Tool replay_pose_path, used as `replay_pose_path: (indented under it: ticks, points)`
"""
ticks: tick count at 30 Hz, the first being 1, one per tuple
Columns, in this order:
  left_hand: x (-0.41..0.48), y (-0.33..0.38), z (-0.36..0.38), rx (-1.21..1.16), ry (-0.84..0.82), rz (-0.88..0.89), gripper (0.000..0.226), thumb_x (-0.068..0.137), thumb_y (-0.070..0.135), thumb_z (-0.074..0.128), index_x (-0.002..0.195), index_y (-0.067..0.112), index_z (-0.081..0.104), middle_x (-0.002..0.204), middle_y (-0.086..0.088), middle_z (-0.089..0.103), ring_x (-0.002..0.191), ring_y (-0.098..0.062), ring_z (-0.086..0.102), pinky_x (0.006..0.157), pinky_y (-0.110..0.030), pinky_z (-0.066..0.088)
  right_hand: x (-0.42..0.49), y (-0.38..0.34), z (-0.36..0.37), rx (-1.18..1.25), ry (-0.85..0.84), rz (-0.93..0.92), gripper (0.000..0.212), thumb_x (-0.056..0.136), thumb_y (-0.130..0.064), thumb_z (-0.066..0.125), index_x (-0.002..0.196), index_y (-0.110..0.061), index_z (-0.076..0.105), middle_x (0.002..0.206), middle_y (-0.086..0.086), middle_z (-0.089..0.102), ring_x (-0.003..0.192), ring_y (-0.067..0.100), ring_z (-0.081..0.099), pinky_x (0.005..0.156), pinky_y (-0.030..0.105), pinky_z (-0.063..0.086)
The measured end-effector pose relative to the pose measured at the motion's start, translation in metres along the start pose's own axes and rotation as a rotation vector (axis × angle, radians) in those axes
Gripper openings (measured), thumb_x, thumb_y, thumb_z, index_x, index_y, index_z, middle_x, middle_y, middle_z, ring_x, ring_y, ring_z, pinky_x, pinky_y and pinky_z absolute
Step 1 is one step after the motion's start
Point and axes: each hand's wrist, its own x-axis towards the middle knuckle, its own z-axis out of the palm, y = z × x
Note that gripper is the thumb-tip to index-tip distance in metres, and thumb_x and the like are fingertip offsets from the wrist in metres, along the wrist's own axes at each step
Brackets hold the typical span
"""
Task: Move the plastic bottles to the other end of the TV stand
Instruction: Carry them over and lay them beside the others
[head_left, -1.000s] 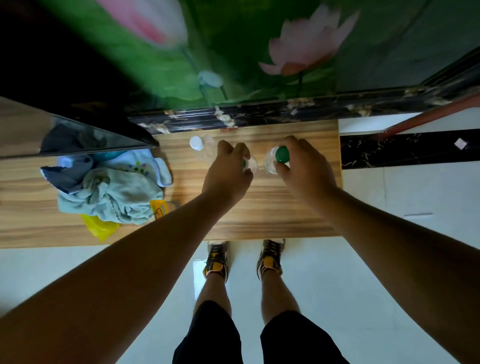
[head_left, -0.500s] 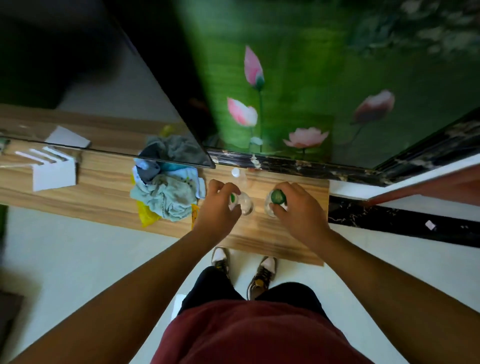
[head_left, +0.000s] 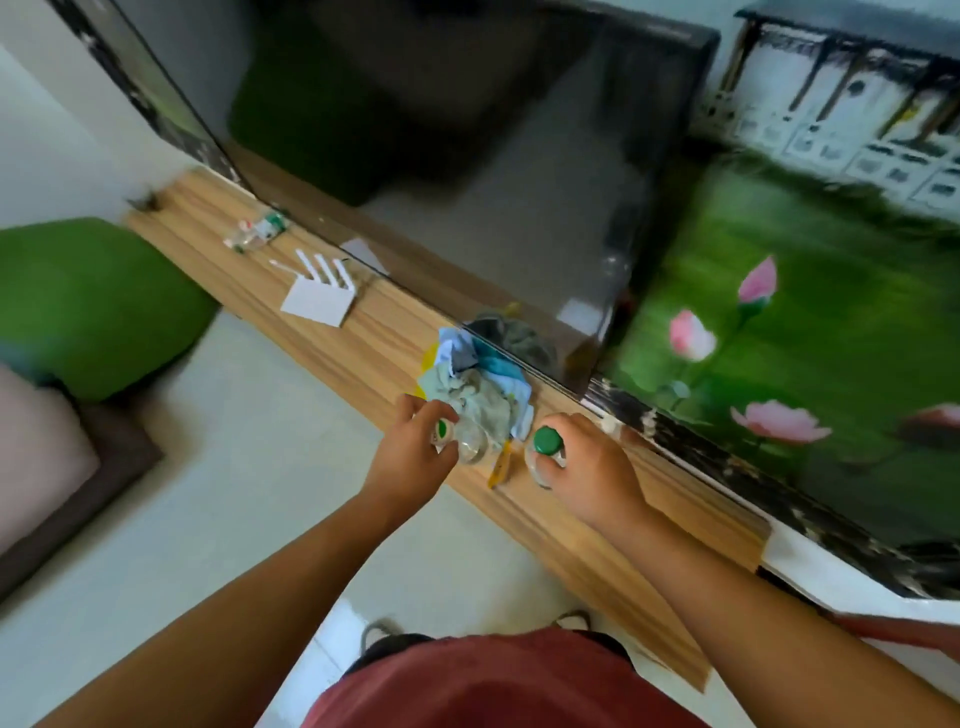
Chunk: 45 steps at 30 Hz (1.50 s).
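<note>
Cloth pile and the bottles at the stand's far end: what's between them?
A white router with antennas, lying on the TV stand between cloth pile and far bottles; the head view shows it.

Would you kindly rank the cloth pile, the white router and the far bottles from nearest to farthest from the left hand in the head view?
1. Cloth pile, just beyond the left hand.
2. White router, farther left.
3. Far bottles, leftmost, at the far end.

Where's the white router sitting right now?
In the head view, upper left: the white router lies on the TV stand between the cloth pile and the bottles at its far end.
</note>
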Motion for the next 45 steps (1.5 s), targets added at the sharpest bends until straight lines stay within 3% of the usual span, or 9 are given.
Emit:
replay_pose_path:
  ticks: [8,13,18,24,29,32,34,39,45]
  points:
    - [-0.054,-0.121,-0.106,-0.026,0.178,-0.164,0.032,0.084,0.015,0.069,0.115,0.02,0.063,0.111,0.003,0.045,0.091,-0.013,0.054,0.083,-0.022,0.048,0.043,-0.139,0.077,-0.05,-0.074,-0.247,0.029,0.084,-0.034,0.067,0.108,-0.02,0.062,0.104,0.006,0.066,0.097,0.031,0.063,0.077,0.041,0.052]
    - [-0.084,-0.2,-0.174,-0.059,0.234,-0.227,0.035,0.085,0.015,0.068,0.118,0.023,0.061,0.114,0.004,0.045,0.092,-0.011,0.051,0.081,-0.016,0.044,0.055,-0.237,0.134,0.0,-0.108,-0.315,0.023,0.082,-0.027,0.069,0.104,-0.022,0.061,0.094,0.001,0.063,0.084,0.027,0.061,0.07,0.039,0.05]
    - [-0.11,-0.269,-0.241,-0.109,0.322,-0.275,0.031,0.084,0.015,0.067,0.113,0.024,0.062,0.111,0.003,0.046,0.093,-0.016,0.056,0.08,-0.018,0.046,0.07,-0.323,0.194,0.042,-0.148,-0.345,0.029,0.084,-0.03,0.072,0.11,-0.021,0.064,0.099,-0.002,0.059,0.086,0.022,0.061,0.075,0.031,0.046]
    - [-0.118,-0.332,-0.299,-0.146,0.403,-0.333,0.028,0.084,0.016,0.068,0.109,0.027,0.061,0.111,0.006,0.046,0.092,-0.013,0.057,0.071,-0.007,0.04,0.093,-0.4,0.242,0.026,-0.24,-0.372,0.024,0.085,-0.03,0.067,0.107,-0.023,0.062,0.099,-0.002,0.061,0.085,0.022,0.059,0.076,0.036,0.051]
    - [-0.098,-0.376,-0.33,-0.166,0.44,-0.362,0.026,0.084,0.016,0.066,0.107,0.027,0.061,0.108,0.007,0.044,0.089,-0.014,0.057,0.074,-0.02,0.049,0.135,-0.444,0.275,0.023,-0.291,-0.357,0.021,0.086,-0.026,0.066,0.107,-0.024,0.061,0.096,-0.006,0.06,0.084,0.018,0.058,0.069,0.031,0.046]
    - [-0.074,-0.405,-0.349,-0.167,0.441,-0.386,0.026,0.085,0.016,0.065,0.107,0.027,0.06,0.106,0.008,0.042,0.086,-0.013,0.055,0.068,-0.015,0.044,0.17,-0.466,0.304,0.009,-0.292,-0.371,0.016,0.085,-0.027,0.067,0.098,-0.021,0.059,0.087,-0.006,0.056,0.079,0.02,0.056,0.063,0.031,0.041]
    - [-0.052,-0.424,-0.365,-0.166,0.428,-0.394,0.025,0.085,0.016,0.064,0.107,0.028,0.06,0.103,0.01,0.041,0.084,-0.01,0.054,0.066,-0.015,0.045,0.198,-0.482,0.324,-0.021,-0.306,-0.38,0.018,0.085,-0.029,0.066,0.099,-0.022,0.058,0.088,-0.003,0.057,0.079,0.021,0.057,0.067,0.036,0.046]
    - [0.01,-0.476,-0.409,-0.154,0.399,-0.424,0.026,0.082,0.019,0.066,0.104,0.032,0.06,0.099,0.014,0.04,0.085,-0.01,0.054,0.075,-0.033,0.055,0.275,-0.523,0.367,0.005,-0.365,-0.372,0.017,0.085,-0.03,0.067,0.096,-0.024,0.055,0.089,-0.001,0.061,0.078,0.021,0.058,0.07,0.039,0.053]
    - [0.089,-0.522,-0.464,-0.218,0.468,-0.467,0.024,0.082,0.016,0.069,0.103,0.026,0.064,0.104,0.005,0.046,0.088,-0.008,0.056,0.078,-0.019,0.047,0.371,-0.585,0.391,0.047,-0.399,-0.425,0.019,0.085,-0.024,0.066,0.102,-0.023,0.057,0.091,0.001,0.061,0.082,0.023,0.059,0.072,0.038,0.051]
